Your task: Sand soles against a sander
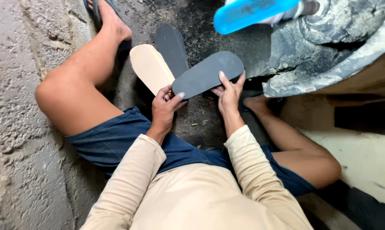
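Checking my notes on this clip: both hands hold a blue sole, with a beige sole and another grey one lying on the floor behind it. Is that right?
Not quite. The sole held by the left hand and right hand is dark grey, not blue, as the head view shows. The beige sole and another grey sole do lie behind it.

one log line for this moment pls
left hand: grips grey sole | right hand: steadies its edge | tan sole, second grey sole: behind, on floor
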